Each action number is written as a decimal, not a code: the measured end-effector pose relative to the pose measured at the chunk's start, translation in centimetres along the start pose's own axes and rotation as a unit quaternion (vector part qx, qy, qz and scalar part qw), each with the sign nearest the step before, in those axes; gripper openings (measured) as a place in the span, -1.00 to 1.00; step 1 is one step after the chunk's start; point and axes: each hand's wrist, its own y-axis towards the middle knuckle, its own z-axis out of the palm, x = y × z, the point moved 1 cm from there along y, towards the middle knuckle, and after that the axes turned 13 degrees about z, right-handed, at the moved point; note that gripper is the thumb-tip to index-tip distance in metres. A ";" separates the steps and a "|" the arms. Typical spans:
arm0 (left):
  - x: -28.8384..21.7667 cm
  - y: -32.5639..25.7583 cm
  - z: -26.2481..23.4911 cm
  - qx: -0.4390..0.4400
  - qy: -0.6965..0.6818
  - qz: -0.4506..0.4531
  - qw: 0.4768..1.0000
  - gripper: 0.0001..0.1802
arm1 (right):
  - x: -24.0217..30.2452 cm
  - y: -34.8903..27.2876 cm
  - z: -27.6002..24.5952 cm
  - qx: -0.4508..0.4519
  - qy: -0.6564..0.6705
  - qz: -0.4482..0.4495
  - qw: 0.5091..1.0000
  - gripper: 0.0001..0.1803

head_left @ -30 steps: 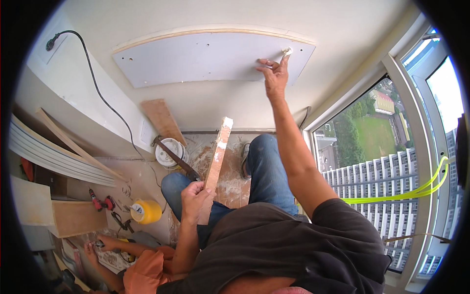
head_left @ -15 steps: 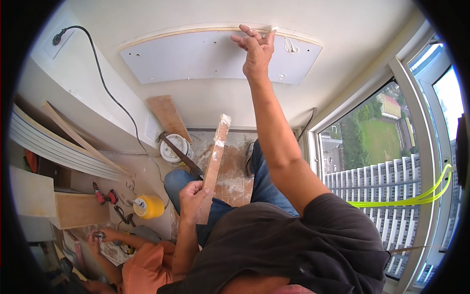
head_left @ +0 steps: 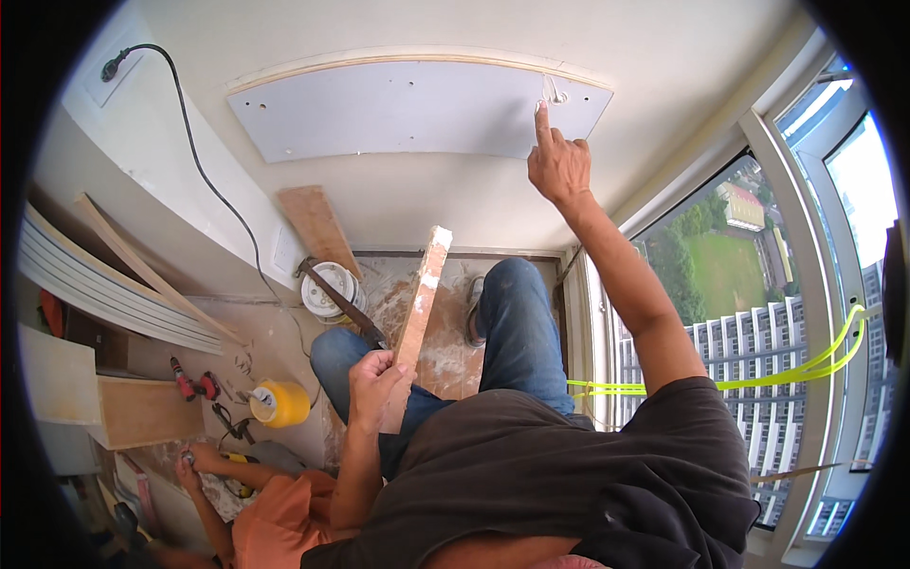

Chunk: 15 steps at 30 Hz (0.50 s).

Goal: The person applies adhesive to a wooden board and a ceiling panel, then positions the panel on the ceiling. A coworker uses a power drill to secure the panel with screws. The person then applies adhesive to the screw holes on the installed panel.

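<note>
Your right hand [head_left: 559, 163] is raised, index finger extended and touching the grey panel [head_left: 408, 109] on the wall near its right end. Your left hand [head_left: 376, 379], fingers closed, grips a wooden strip [head_left: 417, 318] upright above your lap.

The right hand [head_left: 559, 166] left the upper edge of the white panel [head_left: 408, 109] and dropped to its lower right part, fingers folded, only the forefinger pressed against the face. The small white piece it had pinched was gone from its fingers.
</note>
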 end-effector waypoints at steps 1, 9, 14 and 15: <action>0.1 0.1 0.1 -0.001 -0.005 -0.001 1.000 -0.71 | -0.6 1.0 0.2 -0.005 -0.025 0.009 1.000 -0.07; 0.7 0.3 1.2 -0.001 -0.011 0.021 1.000 -0.72 | -1.2 0.6 0.1 0.053 0.055 0.153 0.985 -0.08; 0.0 0.3 1.0 -0.004 0.000 0.019 1.000 -0.72 | -0.8 -1.1 1.3 -0.014 0.112 0.164 0.980 -0.05; 0.1 0.8 0.9 -0.005 0.037 0.037 0.999 -0.71 | -0.3 -1.0 1.9 -0.044 0.133 0.136 0.981 -0.04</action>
